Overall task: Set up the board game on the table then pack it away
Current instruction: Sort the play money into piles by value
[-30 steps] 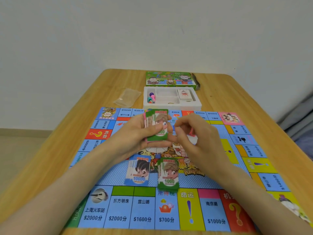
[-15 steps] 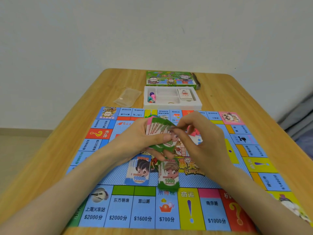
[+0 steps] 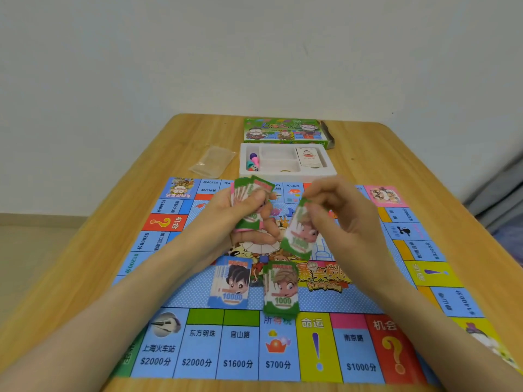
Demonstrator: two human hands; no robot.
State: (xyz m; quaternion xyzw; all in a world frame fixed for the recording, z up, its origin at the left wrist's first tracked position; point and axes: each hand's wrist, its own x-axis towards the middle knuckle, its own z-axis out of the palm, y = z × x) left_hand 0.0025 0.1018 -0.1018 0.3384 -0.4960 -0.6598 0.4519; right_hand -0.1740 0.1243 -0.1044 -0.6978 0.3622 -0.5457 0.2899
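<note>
View from my head, looking down over the bench point(image 3: 99, 222). At the centre of the frame my left hand point(image 3: 240, 219) grips a fan of notes point(image 3: 250, 190), thumb pressed on top and fingers curled beneath. Just to its right, my right hand point(image 3: 339, 222) pinches a single green note point(image 3: 297, 236) by its upper edge, so the note hangs tilted above the game board point(image 3: 198, 346). Below, at lower centre, lie the two sorted piles: the blue 10000 pile point(image 3: 232, 284) and, just beside it on the right, the green 1000 pile point(image 3: 281, 290). At upper centre sit the white tray point(image 3: 329, 172), with pawns point(image 3: 252, 162) and a card deck point(image 3: 310, 157) in it, and behind it the box lid point(image 3: 283, 131). I judge this to be the sorting of money during set-up.

Risks:
- The note is thin and held by one edge. Released from this height, it could flutter and land askew or on the blue pile.
- Pink edges show in the fan, so a second note may cling to the one drawn off and be sorted wrongly.
- The fan is loose. If my thumb slackens, notes could slide out onto the board.
- Both piles are already slightly splayed, and a brushing wrist could scatter them.
</note>
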